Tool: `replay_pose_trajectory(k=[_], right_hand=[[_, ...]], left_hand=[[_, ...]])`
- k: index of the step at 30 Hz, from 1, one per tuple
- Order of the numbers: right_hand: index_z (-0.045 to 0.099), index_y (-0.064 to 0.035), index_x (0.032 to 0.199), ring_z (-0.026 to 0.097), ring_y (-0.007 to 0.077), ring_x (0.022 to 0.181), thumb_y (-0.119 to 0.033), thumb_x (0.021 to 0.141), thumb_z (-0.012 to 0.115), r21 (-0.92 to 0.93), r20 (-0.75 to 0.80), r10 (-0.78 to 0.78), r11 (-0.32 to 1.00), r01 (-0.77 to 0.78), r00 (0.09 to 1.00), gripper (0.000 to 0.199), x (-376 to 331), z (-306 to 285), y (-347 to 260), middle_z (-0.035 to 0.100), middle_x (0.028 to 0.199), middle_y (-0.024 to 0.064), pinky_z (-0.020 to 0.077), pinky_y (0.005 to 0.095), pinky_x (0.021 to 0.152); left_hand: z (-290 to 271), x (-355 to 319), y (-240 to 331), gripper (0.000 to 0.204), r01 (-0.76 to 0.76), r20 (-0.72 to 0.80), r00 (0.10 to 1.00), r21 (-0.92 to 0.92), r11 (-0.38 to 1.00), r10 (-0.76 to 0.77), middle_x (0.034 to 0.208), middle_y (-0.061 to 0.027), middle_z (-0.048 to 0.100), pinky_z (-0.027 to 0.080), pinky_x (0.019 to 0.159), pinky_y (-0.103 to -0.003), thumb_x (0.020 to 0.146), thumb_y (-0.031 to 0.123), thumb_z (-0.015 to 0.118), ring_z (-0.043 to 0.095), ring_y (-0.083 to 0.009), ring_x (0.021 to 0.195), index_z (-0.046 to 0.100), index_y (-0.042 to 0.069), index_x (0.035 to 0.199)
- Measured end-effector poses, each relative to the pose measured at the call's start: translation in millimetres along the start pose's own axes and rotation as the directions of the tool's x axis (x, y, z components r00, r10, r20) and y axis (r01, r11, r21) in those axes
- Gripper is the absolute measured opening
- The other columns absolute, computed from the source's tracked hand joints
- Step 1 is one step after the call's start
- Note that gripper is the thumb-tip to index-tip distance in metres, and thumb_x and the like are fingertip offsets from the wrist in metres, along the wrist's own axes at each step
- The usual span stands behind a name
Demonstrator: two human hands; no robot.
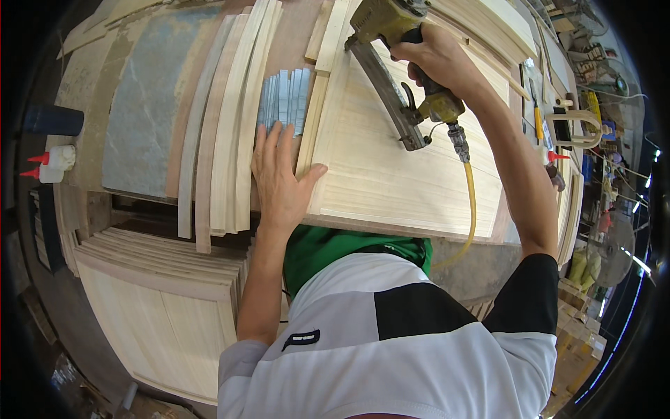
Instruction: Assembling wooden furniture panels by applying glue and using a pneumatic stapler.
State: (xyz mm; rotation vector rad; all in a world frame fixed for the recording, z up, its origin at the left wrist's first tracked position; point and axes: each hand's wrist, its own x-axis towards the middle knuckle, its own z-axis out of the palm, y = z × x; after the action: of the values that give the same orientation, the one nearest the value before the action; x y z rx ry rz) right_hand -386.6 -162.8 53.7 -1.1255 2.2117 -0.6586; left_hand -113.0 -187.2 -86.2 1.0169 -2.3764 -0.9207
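Gripping the nail gun (382, 89) above the pale wooden panel (426, 185), the right hand (441, 59) has its fingers curled around it. The left hand (283, 171), fingers loosely spread, lies at the panel's left edge, fingertips at the silver fastener strips (285, 98). A yellow hose (472, 195) crosses the panel; to the panel's left lie wooden slats (234, 126) and, farther out, red-tipped white bottles (61, 159).

Wooden panel (412, 192) is brightly lit; right background is dim, with glaring light streaks (636, 261); lines bend toward blackened rim.
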Motion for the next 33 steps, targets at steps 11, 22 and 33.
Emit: replay_pose_trajectory(k=[11, 22, 33], right_hand=[[0.057, 0.0026, 0.086, 0.056, 0.0111, 0.05, -0.021, 0.082, 0.064, -0.009, -0.007, 0.013, 1.0, -0.013, 1.0, 0.025, -38, 15, -2, 0.057, 0.061, 0.0058, 0.0465, 0.027, 0.049], [0.054, 0.0044, 0.093, 0.055, 0.0102, 0.051, -0.018, 0.085, 0.065, 0.089, 0.099, 0.013, 0.996, -0.022, 0.995, 0.027, -76, 27, -6, 0.056, 0.062, 0.0046, 0.0453, 0.0262, 0.048], [0.054, 0.007, 0.097, 0.058, 0.0189, 0.057, -0.016, 0.082, 0.064, 0.044, 0.144, 0.049, 0.997, -0.056, 0.988, 0.03, -113, 41, -11, 0.059, 0.068, 0.0121, 0.0467, 0.0319, 0.055]], left_hand=[[0, 2, 1, 0.079, 0.008, -0.007, 1.0, 0.012, 1.0, -0.008, 0.145, -0.0185, 0.037, 0.019, 0.114, -0.048, 0.073, 0.023, 0.079, 0.023, -0.0351, 0.141, 0.041, 0.0, 0.138], [1, 1, -2, 0.078, -0.019, -0.024, 1.0, -0.033, 0.999, 0.018, 0.144, -0.0214, 0.038, 0.018, 0.113, -0.05, 0.074, 0.026, 0.078, 0.023, -0.0379, 0.14, 0.041, -0.001, 0.138], [0, -2, -12, 0.053, -0.1, -0.098, 0.991, -0.098, 0.99, 0.091, 0.143, -0.0187, 0.04, 0.023, 0.113, -0.045, 0.087, 0.012, 0.061, 0.028, -0.0363, 0.138, 0.043, 0.0, 0.136]])
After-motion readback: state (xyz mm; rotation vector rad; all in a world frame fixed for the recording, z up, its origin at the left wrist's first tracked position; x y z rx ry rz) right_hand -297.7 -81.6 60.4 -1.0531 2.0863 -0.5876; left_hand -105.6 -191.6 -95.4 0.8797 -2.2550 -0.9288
